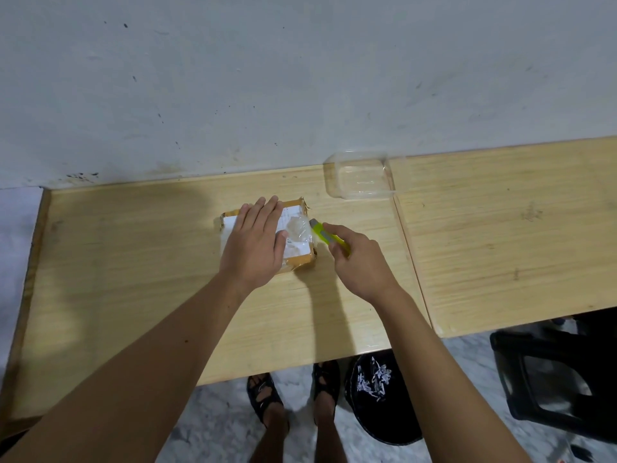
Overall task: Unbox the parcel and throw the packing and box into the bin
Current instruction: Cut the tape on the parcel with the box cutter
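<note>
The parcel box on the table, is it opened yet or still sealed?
Still sealed: the parcel box lies flat, clear tape across its label, left hand pressing it, right hand holding a utility knife.

2 bare forearms, no sleeves; black strappy sandals [267,392]

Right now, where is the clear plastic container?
The clear plastic container sits at the back of the wooden table, against the wall, beyond and right of the taped cardboard parcel.

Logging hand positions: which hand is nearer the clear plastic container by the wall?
Right. The right hand, holding a yellow-green utility knife, sits below the clear plastic container; the left hand lies farther left.
</note>
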Motion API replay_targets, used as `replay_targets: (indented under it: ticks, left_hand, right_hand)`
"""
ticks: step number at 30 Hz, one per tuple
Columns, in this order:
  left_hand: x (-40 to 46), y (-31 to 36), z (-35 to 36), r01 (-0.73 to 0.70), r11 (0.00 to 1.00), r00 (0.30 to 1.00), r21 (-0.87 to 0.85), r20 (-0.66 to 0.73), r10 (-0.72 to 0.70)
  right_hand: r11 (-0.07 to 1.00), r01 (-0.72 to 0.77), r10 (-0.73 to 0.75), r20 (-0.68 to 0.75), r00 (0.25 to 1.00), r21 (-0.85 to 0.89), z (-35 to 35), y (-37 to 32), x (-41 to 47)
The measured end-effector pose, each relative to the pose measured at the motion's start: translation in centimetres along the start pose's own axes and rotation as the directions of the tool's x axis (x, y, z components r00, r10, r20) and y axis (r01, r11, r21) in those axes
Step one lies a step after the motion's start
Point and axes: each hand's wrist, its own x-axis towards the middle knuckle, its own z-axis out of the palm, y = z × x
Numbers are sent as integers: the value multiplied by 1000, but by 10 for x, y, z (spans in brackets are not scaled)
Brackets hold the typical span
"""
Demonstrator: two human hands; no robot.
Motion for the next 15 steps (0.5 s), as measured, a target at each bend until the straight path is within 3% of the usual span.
replay_targets:
  ticks: [15]
  left_hand:
    - [0,1,-4,-22,1000,998,8,52,22]
  right_hand:
    - [997,-6,9,37,999,-78,2,11,-42]
